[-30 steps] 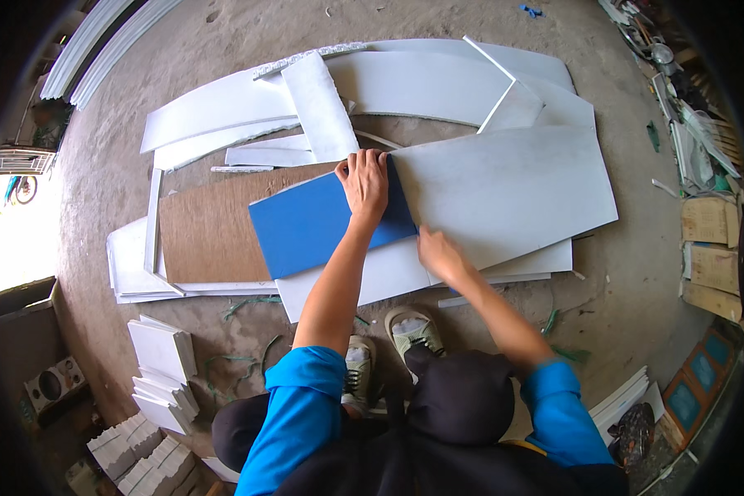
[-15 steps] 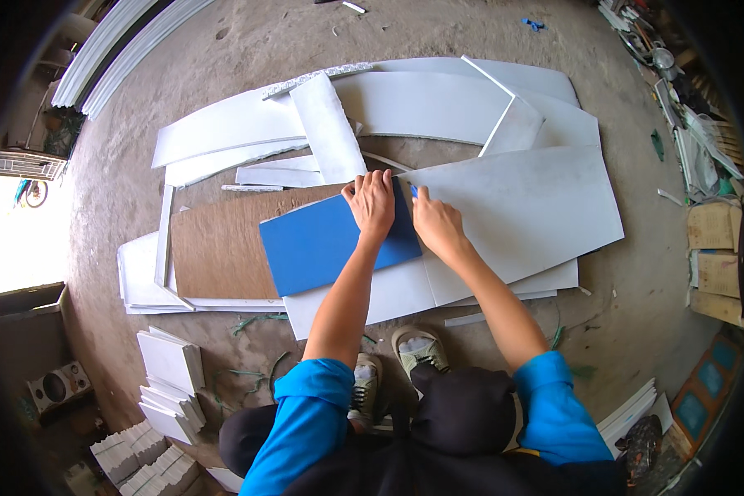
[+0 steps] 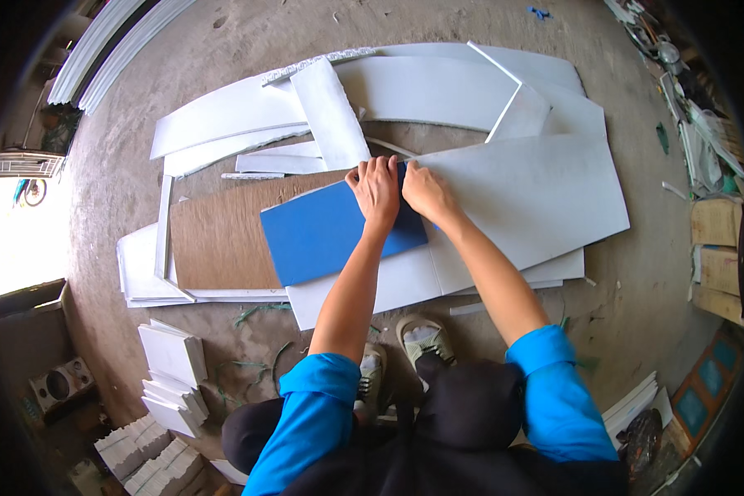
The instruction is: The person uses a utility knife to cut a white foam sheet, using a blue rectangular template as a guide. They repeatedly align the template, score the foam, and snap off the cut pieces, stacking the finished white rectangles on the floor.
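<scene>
While the blue panel lies flat on a brown board among white sheets, left hand and right hand press open-palmed on its far right corner, apparently steadying it.

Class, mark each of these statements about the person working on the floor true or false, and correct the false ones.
1. Both hands rest on the far edge of the blue panel. True: left hand and right hand sit side by side there.
2. The blue panel lies partly over a brown board. True.
3. The blue panel stands upright against a wall. False: it lies flat on the floor pile.
4. The large white sheet lies to the person's left. False: to the right.
</scene>
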Demonstrator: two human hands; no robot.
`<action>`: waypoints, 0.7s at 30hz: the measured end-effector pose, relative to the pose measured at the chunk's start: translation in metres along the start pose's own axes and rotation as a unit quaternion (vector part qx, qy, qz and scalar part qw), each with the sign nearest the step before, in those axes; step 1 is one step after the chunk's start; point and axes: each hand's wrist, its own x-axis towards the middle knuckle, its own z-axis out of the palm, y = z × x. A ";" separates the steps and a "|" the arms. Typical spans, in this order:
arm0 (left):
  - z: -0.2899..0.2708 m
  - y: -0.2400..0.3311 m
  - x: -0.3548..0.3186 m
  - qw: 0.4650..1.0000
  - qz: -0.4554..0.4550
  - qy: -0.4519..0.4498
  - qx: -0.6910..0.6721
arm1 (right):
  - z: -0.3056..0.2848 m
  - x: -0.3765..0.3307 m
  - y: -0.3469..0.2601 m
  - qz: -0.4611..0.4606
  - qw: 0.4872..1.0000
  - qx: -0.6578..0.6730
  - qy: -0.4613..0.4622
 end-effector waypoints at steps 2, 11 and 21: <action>0.002 -0.001 0.001 1.000 0.002 0.011 -0.010 | -0.002 -0.006 -0.003 0.013 0.999 0.012 -0.036; -0.003 0.005 -0.001 0.999 -0.036 -0.034 0.003 | -0.002 -0.088 0.017 0.070 0.974 0.088 -0.199; -0.002 0.004 0.003 0.996 -0.056 -0.066 0.022 | -0.030 -0.139 0.024 0.038 0.959 0.048 -0.277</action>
